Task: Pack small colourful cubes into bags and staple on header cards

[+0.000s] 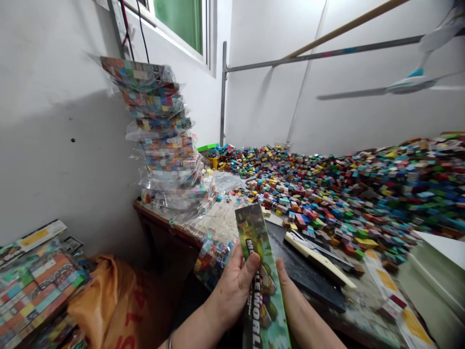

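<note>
So both the left hand (232,286) and right hand (288,295) have fingers closed around the printed box (263,271), held up just left of the cream-handled knife (316,257), block pile (327,194) beyond that knife.

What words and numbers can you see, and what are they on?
"MO…LE WORL" on the green pack; the left hand covers some letters.
"514" or "S14" on the orange bag.
Other print, on the pack and yellow-and-white strips, is too small or blurred.
</note>
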`<action>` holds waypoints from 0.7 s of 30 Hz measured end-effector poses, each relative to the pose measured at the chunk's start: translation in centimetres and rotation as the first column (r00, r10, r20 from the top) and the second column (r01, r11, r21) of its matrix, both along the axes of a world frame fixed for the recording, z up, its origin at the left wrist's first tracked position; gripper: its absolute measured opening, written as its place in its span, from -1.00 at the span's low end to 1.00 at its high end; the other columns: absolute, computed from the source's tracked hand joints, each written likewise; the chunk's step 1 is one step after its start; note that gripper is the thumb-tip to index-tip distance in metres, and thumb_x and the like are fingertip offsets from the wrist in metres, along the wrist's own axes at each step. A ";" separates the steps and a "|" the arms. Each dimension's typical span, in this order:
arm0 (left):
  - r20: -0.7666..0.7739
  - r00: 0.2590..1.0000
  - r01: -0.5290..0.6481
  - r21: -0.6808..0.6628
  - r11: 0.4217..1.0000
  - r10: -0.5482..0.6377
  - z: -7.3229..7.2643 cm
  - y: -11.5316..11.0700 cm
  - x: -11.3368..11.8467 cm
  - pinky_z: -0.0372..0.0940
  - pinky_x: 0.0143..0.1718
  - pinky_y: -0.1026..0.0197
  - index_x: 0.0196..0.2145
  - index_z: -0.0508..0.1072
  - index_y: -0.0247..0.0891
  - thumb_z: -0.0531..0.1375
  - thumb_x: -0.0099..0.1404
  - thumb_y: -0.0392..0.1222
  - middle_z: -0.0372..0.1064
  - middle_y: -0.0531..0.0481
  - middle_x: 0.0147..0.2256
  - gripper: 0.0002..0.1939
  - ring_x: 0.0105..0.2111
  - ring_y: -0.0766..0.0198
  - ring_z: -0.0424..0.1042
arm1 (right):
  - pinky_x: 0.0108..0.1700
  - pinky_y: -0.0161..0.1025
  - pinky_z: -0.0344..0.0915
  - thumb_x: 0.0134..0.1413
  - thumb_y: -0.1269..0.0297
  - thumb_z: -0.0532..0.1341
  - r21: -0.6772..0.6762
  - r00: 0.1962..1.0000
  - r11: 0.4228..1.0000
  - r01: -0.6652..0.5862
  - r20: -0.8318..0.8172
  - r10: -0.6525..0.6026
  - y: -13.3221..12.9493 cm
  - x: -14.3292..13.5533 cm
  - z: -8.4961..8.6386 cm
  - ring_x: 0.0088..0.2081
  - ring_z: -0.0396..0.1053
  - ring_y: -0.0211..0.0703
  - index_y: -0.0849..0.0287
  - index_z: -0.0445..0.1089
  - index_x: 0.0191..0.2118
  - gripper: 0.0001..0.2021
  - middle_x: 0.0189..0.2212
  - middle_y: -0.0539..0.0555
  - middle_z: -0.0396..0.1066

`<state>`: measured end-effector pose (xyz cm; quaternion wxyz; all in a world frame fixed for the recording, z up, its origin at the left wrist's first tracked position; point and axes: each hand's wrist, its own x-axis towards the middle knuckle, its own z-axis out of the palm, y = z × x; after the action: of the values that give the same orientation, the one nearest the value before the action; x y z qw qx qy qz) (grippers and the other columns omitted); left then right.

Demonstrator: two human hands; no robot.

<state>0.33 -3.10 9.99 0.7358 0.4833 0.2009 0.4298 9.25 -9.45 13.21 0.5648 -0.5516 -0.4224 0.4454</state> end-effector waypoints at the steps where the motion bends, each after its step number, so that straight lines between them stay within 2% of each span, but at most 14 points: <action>1: 0.003 0.999 0.043 -0.025 0.999 -0.043 0.0 -0.1 0.0 0.09 0.04 0.21 -0.03 0.29 -0.18 0.15 0.16 -0.04 0.28 -0.07 -0.03 -0.58 0.02 0.16 0.20 | -0.13 -0.10 0.26 0.04 -0.17 -0.11 -0.012 0.998 0.999 0.038 0.041 -0.038 0.1 0.3 -0.4 -0.17 0.33 -0.03 0.18 0.32 -0.16 -0.45 -0.29 0.13 0.41; 4: 0.078 0.985 0.162 -0.129 0.978 -0.153 -0.1 -0.4 0.1 0.18 -0.04 0.16 0.02 0.23 -0.16 0.07 0.23 -0.03 0.36 -0.07 -0.14 -0.59 -0.10 0.20 0.34 | -0.22 -0.16 0.28 0.06 -0.16 -0.13 0.001 0.970 0.993 0.121 0.213 -0.118 0.6 1.3 -1.9 -0.30 0.30 -0.10 0.16 0.27 -0.27 -0.51 -0.38 0.06 0.31; 6: 0.134 0.979 0.177 -0.166 0.970 -0.155 0.1 -0.6 0.2 0.24 -0.12 0.18 0.02 0.21 -0.16 0.06 0.23 -0.03 0.39 -0.05 -0.21 -0.59 -0.18 0.22 0.39 | -0.21 -0.15 0.26 0.09 -0.12 -0.16 0.077 0.919 0.990 0.121 0.367 -0.141 0.9 1.9 -2.6 -0.31 0.25 -0.12 0.14 0.28 -0.27 -0.53 -0.39 0.04 0.24; 8: 0.173 0.975 0.173 -0.177 0.969 -0.143 0.3 -0.7 0.3 0.27 -0.18 0.22 0.00 0.22 -0.14 0.08 0.22 -0.03 0.39 -0.02 -0.24 -0.60 -0.25 0.26 0.41 | -0.10 -0.10 0.20 0.13 -0.06 -0.17 0.133 0.843 0.983 0.125 0.508 -0.176 1.1 2.3 -2.9 -0.25 0.21 -0.09 0.09 0.29 -0.14 -0.55 -0.35 0.04 0.20; 10: 0.196 0.971 0.176 -0.192 0.966 -0.138 0.4 -0.7 0.4 0.29 -0.23 0.27 -0.03 0.23 -0.13 0.09 0.22 -0.02 0.39 0.00 -0.26 -0.63 -0.31 0.30 0.42 | -0.02 -0.08 0.12 0.16 -0.01 -0.17 0.149 0.792 0.980 0.129 0.580 -0.192 1.1 2.5 -2.9 -0.18 0.18 -0.08 0.05 0.22 0.00 -0.56 -0.31 0.05 0.18; 14: 0.188 0.975 0.154 -0.212 0.965 -0.115 0.2 -0.6 0.5 0.28 -0.35 0.34 -0.11 0.27 -0.15 0.10 0.21 -0.04 0.37 0.04 -0.35 -0.70 -0.45 0.40 0.39 | -0.11 -0.12 0.19 0.20 0.06 -0.22 0.126 0.797 0.991 0.042 0.594 -0.109 0.8 2.5 -2.3 -0.20 0.20 -0.08 0.04 0.26 -0.02 -0.57 -0.33 0.07 0.20; 16: 0.154 0.984 0.114 -0.196 0.974 -0.084 0.1 -0.2 0.4 0.26 -0.45 0.39 -0.16 0.29 -0.19 0.10 0.21 -0.05 0.34 0.07 -0.43 -0.73 -0.54 0.44 0.34 | -0.09 -0.13 0.18 0.20 0.08 -0.20 0.140 0.805 0.990 0.005 0.587 -0.087 0.3 2.3 -1.7 -0.15 0.21 -0.06 0.05 0.28 -0.03 -0.58 -0.27 0.09 0.26; 19: 0.080 0.996 -0.033 -0.137 0.990 0.044 0.1 0.6 0.0 0.19 -0.56 0.43 -0.26 0.32 -0.23 0.13 0.19 -0.04 0.25 0.13 -0.54 -0.77 -0.61 0.48 0.25 | 0.01 -0.16 0.12 0.19 0.09 -0.15 0.102 0.871 0.993 -0.060 0.491 0.003 -0.8 1.7 -0.8 -0.02 0.18 -0.05 0.04 0.24 0.02 -0.60 -0.09 0.08 0.30; 21: 0.051 0.987 -0.146 -0.096 0.984 0.152 0.0 1.1 -0.2 0.20 -0.53 0.42 -0.30 0.32 -0.24 0.15 0.17 -0.04 0.24 0.13 -0.54 -0.77 -0.58 0.47 0.24 | 0.02 -0.20 0.12 0.16 0.09 -0.06 0.056 0.893 0.988 -0.142 0.437 0.104 -1.3 1.3 -0.7 0.00 0.19 -0.05 0.04 0.20 0.06 -0.61 -0.04 0.05 0.30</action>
<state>0.08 -2.02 9.99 0.7286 0.4196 0.2347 0.4878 10.59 -10.77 12.49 0.4509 -0.5840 -0.5901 0.3278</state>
